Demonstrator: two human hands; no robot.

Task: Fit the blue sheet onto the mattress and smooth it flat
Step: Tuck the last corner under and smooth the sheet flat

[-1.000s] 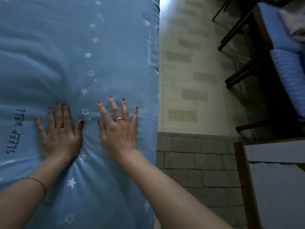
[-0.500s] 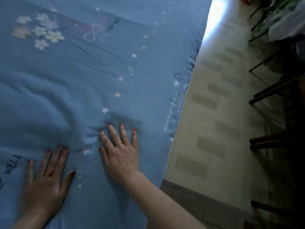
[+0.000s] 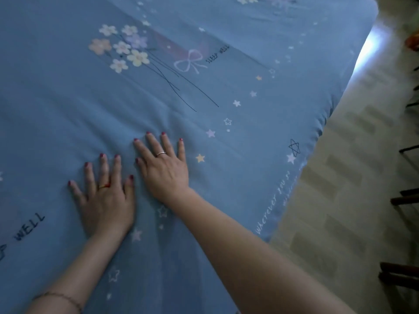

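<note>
Blue sheet (image 3: 68, 109) covers the bed; left hand (image 3: 105, 200) and right hand (image 3: 165, 171) press it (fingers spread flat).

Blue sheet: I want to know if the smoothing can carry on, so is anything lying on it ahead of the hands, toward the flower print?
Nothing visible does. The left hand and right hand press flat on the blue star-printed cotton sheet; only soft wrinkles lie between them and the flower print.
</note>
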